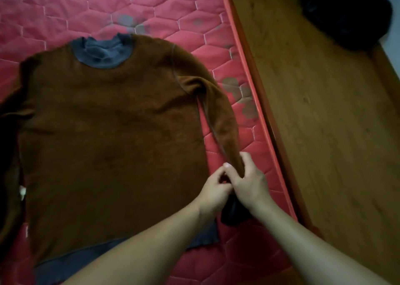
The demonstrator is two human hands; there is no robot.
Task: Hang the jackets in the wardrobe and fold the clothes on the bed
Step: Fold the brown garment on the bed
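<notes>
A brown fleece sweater (108,133) with a grey collar and grey hem lies spread flat on the red quilted mattress (164,9). Its right sleeve (218,115) runs down along the body toward the near side. My right hand (249,183) grips the sleeve near its dark cuff, fingers curled round it. My left hand (213,192) pinches the same sleeve end just beside the right hand. The sweater's left sleeve runs off the left edge of the view.
The mattress's red side edge (257,102) runs diagonally on the right. Beyond it is a wooden floor (324,122) with a dark bag-like object (346,16) at the top right.
</notes>
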